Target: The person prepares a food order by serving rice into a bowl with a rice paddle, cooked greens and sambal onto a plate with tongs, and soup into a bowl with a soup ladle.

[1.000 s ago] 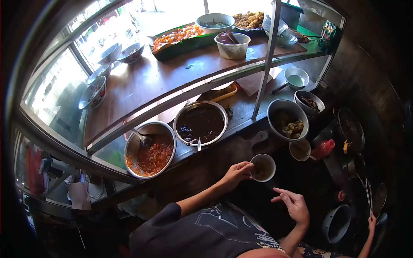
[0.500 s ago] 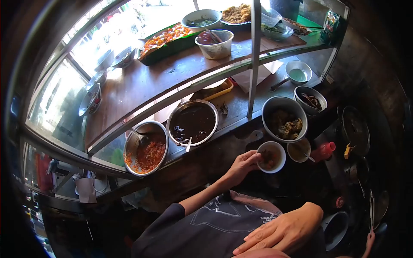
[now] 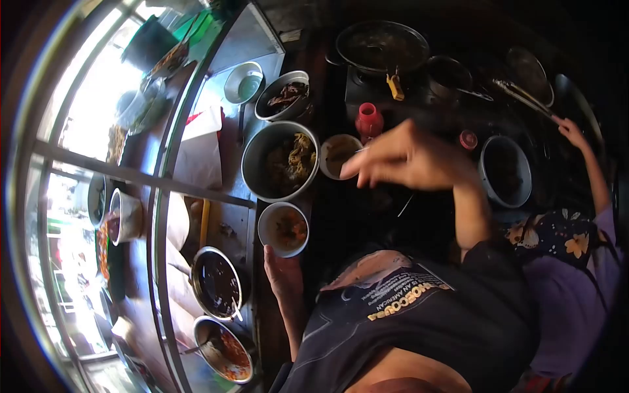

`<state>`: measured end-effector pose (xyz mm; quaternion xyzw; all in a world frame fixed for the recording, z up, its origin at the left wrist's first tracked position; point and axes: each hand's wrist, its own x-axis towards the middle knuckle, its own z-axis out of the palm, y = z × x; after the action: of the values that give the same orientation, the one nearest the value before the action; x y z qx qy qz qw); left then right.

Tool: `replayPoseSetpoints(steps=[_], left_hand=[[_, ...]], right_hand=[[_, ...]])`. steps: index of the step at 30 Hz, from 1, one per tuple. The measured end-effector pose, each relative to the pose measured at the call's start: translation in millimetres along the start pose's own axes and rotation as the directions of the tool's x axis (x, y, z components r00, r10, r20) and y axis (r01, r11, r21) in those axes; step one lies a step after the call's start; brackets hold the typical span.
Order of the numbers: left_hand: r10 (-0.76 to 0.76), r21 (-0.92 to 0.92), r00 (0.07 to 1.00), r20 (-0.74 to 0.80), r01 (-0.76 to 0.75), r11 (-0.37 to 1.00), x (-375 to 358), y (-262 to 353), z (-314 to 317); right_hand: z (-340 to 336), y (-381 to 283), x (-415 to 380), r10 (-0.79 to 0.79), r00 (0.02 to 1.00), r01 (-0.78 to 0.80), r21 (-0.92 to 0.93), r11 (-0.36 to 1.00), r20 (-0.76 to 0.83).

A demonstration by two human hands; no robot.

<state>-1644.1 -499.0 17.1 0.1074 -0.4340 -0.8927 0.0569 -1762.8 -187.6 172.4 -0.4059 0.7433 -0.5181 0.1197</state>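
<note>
My left hand [image 3: 283, 270] holds a small white bowl [image 3: 283, 229] by its lower rim; orange-brown food lies in it. My right hand [image 3: 400, 160] is raised, slightly blurred, with fingers bent and apart, and nothing shows in them. Its fingertips are at the right edge of a second small bowl [image 3: 341, 156] with brownish contents, partly covering a spoon handle. A large metal bowl [image 3: 280, 161] of yellow-brown food stands left of that bowl. Just above my right hand is a red bottle [image 3: 369, 120].
Dark sauce [image 3: 216, 281] and red food [image 3: 234, 357] fill bowls at the lower left, by the glass case. A bowl of dark meat [image 3: 285, 95] and a wide pan [image 3: 382, 47] are farther up. At the right, another person's hand [image 3: 571, 133] holds a long utensil.
The view has turned to the right. My right hand has risen from my lap to the small bowl with the spoon. My left hand still holds its bowl. More of the other person shows.
</note>
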Motion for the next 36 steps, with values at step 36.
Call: replayPoseSetpoints(steps=[36], left_hand=[[-0.202,0.049,0.966,0.162,0.197,0.979,134,-30,127]], right_hand=[[-164,214,-33,-0.289,0.481,-0.294,-0.463,0.836,-0.828]])
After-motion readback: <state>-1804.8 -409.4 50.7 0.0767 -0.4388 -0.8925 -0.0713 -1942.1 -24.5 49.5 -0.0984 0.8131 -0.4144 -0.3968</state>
